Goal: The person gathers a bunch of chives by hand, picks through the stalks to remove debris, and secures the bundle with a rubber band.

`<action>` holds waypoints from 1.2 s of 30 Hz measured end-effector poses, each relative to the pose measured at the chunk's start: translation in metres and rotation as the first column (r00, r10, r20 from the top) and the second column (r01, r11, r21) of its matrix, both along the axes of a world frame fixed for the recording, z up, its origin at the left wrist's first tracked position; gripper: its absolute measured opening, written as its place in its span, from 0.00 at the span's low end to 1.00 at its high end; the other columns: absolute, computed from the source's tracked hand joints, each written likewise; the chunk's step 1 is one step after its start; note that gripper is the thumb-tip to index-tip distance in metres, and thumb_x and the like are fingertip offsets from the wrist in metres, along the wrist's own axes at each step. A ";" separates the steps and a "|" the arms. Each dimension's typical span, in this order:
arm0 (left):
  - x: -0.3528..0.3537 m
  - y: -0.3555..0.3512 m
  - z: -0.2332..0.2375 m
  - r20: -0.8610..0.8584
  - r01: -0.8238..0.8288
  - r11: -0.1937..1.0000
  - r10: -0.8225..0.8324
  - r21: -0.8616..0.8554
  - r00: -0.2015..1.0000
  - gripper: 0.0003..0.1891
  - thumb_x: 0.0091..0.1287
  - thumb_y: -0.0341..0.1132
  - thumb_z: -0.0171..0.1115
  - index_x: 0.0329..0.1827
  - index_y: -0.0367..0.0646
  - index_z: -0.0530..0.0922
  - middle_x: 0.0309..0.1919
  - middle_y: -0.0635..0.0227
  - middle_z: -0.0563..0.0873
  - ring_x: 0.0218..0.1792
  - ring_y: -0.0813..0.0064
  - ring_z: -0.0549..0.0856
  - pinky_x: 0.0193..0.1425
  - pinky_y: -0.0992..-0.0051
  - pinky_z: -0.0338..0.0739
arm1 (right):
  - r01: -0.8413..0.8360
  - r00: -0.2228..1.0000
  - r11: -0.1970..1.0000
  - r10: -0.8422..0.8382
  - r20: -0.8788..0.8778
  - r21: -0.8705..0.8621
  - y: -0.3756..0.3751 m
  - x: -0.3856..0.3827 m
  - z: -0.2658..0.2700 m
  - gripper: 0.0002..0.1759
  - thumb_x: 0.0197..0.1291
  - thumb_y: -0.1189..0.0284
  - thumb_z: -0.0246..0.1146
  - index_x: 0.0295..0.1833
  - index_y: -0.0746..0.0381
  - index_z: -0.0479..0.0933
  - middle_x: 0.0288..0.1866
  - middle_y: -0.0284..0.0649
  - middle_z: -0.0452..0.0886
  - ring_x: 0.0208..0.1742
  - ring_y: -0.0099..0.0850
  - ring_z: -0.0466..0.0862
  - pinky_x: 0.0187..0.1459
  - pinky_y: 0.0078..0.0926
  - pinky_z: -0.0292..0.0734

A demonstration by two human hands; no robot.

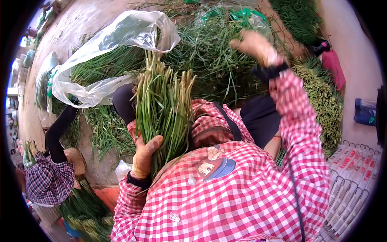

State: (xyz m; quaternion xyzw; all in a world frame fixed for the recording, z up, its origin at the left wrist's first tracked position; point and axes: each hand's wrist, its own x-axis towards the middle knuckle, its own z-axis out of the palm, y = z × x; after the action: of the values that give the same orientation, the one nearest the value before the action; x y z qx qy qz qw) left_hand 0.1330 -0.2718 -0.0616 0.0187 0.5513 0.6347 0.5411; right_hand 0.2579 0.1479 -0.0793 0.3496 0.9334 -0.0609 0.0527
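My left hand [146, 158], in a tan glove, is wrapped round a thick bunch of long green stalks [163, 109] with pale cut ends pointing up, held against my checked clothing. Out to the right, my right hand [252, 45] is raised over a heap of loose green stems and leaves [213, 60]. Motion smears its fingers, so whether they hold anything is not clear. A clear plastic bag [121, 34] lies open beyond the bunch, partly over more green stalks [117, 64].
A person in a checked hat [46, 177] sits at the lower left beside more green bundles [86, 209]. Yellow-green bundled stalks [320, 97] line the right side, near a pink object [333, 69] and a stack of white packages with wire loops [348, 185].
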 end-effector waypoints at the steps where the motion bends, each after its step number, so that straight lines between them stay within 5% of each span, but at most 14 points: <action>1: 0.001 0.002 0.003 -0.016 0.014 0.999 -0.014 0.037 1.000 0.29 0.63 0.38 0.64 0.65 0.39 0.65 0.49 0.64 0.78 0.47 0.73 0.80 0.54 0.74 0.76 | -0.094 0.980 0.931 0.025 -0.195 -0.352 -0.026 0.003 -0.009 0.37 0.58 0.43 0.61 0.57 0.67 0.75 0.43 0.49 0.84 0.42 0.36 0.85 0.43 0.29 0.80; 2: 0.003 0.002 0.002 -0.063 -0.021 1.000 0.022 0.016 0.998 0.29 0.64 0.39 0.63 0.65 0.39 0.65 0.51 0.64 0.78 0.48 0.73 0.79 0.55 0.74 0.75 | -0.034 0.943 0.568 -0.255 -0.215 -0.822 -0.082 0.001 0.021 0.34 0.57 0.45 0.63 0.57 0.62 0.76 0.42 0.43 0.85 0.36 0.25 0.85 0.36 0.22 0.79; 6: -0.003 -0.008 -0.016 -0.317 -0.034 0.995 0.002 -0.096 0.949 0.33 0.70 0.42 0.57 0.72 0.38 0.54 0.61 0.63 0.71 0.56 0.74 0.73 0.63 0.75 0.67 | -0.503 0.537 0.679 -0.240 -0.809 -0.535 -0.182 -0.005 0.023 0.38 0.55 0.48 0.67 0.61 0.66 0.71 0.46 0.44 0.83 0.31 0.19 0.82 0.32 0.17 0.80; 12: 0.011 -0.013 -0.012 -0.461 0.002 0.991 -0.065 -0.136 0.885 0.32 0.72 0.49 0.50 0.70 0.36 0.55 0.62 0.61 0.71 0.59 0.74 0.72 0.65 0.73 0.64 | -0.320 0.938 0.620 0.101 -0.332 -0.716 -0.203 -0.046 0.036 0.53 0.48 0.46 0.70 0.71 0.64 0.55 0.58 0.54 0.76 0.57 0.35 0.79 0.43 0.31 0.81; 13: 0.015 -0.020 -0.015 -0.465 -0.016 0.985 -0.066 -0.171 0.883 0.30 0.73 0.53 0.45 0.65 0.34 0.65 0.60 0.59 0.75 0.58 0.72 0.76 0.63 0.69 0.69 | -0.579 0.772 0.527 0.111 -0.625 -0.622 -0.203 -0.042 0.028 0.43 0.53 0.51 0.69 0.69 0.60 0.62 0.48 0.51 0.82 0.49 0.33 0.83 0.44 0.32 0.81; 16: 0.008 -0.020 -0.013 -0.172 -0.066 0.982 0.035 -0.178 0.985 0.34 0.70 0.51 0.55 0.70 0.37 0.59 0.60 0.63 0.73 0.56 0.73 0.75 0.61 0.75 0.70 | -0.378 0.924 0.459 0.126 -0.362 -0.804 -0.182 -0.039 0.052 0.25 0.61 0.57 0.64 0.60 0.57 0.74 0.37 0.45 0.84 0.40 0.29 0.84 0.41 0.28 0.80; 18: 0.012 -0.022 -0.028 -0.241 -0.111 0.989 0.086 -0.093 0.967 0.28 0.71 0.50 0.53 0.64 0.36 0.67 0.55 0.65 0.78 0.50 0.74 0.80 0.55 0.75 0.74 | -0.521 0.775 0.695 0.142 -0.615 -0.496 -0.161 -0.040 0.029 0.12 0.66 0.62 0.58 0.43 0.59 0.80 0.28 0.34 0.83 0.26 0.24 0.80 0.33 0.26 0.79; 23: 0.003 -0.023 -0.059 -0.182 -0.013 1.000 0.008 -0.027 0.983 0.24 0.74 0.45 0.49 0.64 0.36 0.69 0.54 0.65 0.79 0.49 0.76 0.80 0.56 0.76 0.75 | -0.682 0.448 0.694 0.149 -0.882 -0.229 -0.099 -0.025 0.053 0.10 0.64 0.74 0.56 0.47 0.66 0.79 0.33 0.38 0.83 0.22 0.21 0.77 0.25 0.16 0.75; 26: -0.005 -0.046 -0.091 -0.450 0.088 0.995 -0.060 0.040 0.891 0.23 0.77 0.42 0.42 0.69 0.38 0.64 0.59 0.63 0.76 0.55 0.76 0.78 0.60 0.76 0.73 | -0.498 0.605 0.867 0.371 -0.704 0.029 -0.055 -0.009 0.052 0.13 0.63 0.66 0.58 0.44 0.66 0.79 0.34 0.43 0.83 0.29 0.31 0.80 0.31 0.27 0.77; 28: -0.007 -0.037 -0.075 -0.023 -0.026 0.995 0.028 0.093 0.999 0.23 0.78 0.40 0.38 0.71 0.39 0.62 0.64 0.62 0.72 0.58 0.74 0.76 0.62 0.76 0.72 | -0.307 0.850 0.951 0.283 -0.444 0.018 -0.025 0.000 0.038 0.16 0.63 0.62 0.59 0.43 0.65 0.79 0.36 0.45 0.83 0.34 0.35 0.81 0.36 0.31 0.78; 31: -0.010 -0.048 -0.088 -0.248 -0.043 0.997 0.058 0.063 0.967 0.26 0.77 0.46 0.39 0.70 0.38 0.62 0.63 0.63 0.73 0.58 0.71 0.77 0.62 0.72 0.72 | -0.006 1.000 0.991 0.005 0.003 0.136 -0.001 0.008 0.027 0.19 0.62 0.56 0.59 0.41 0.64 0.80 0.39 0.49 0.83 0.43 0.42 0.83 0.42 0.38 0.79; 33: -0.019 -0.066 -0.128 -0.395 -0.133 0.989 0.150 0.070 0.906 0.29 0.74 0.51 0.43 0.69 0.38 0.63 0.61 0.63 0.75 0.57 0.69 0.78 0.63 0.68 0.73 | -0.163 0.964 0.980 0.133 -0.229 -0.118 -0.039 0.023 0.017 0.25 0.58 0.54 0.64 0.43 0.69 0.79 0.37 0.49 0.84 0.29 0.39 0.84 0.34 0.36 0.80; 34: -0.011 -0.052 -0.108 -0.276 -0.120 0.992 0.129 0.049 0.953 0.30 0.74 0.52 0.43 0.70 0.38 0.62 0.62 0.63 0.74 0.58 0.69 0.78 0.63 0.68 0.73 | -0.028 0.877 0.558 -0.384 -0.288 -0.829 -0.089 0.015 0.051 0.24 0.59 0.55 0.65 0.44 0.68 0.78 0.38 0.48 0.84 0.25 0.34 0.84 0.31 0.30 0.81; 36: 0.005 -0.017 -0.042 -0.035 -0.068 0.998 0.067 -0.004 0.997 0.31 0.74 0.53 0.44 0.70 0.38 0.62 0.63 0.62 0.73 0.58 0.70 0.77 0.63 0.68 0.72 | -0.200 0.847 0.409 -0.385 -0.367 -0.890 -0.140 0.014 0.056 0.28 0.58 0.54 0.66 0.49 0.70 0.74 0.36 0.47 0.83 0.22 0.27 0.82 0.30 0.22 0.80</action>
State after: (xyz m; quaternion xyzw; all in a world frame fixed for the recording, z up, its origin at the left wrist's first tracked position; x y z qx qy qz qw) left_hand 0.1377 -0.2888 -0.1041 0.0097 0.5626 0.6508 0.5098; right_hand 0.2719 0.0079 -0.0235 0.2871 0.7027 -0.6505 -0.0252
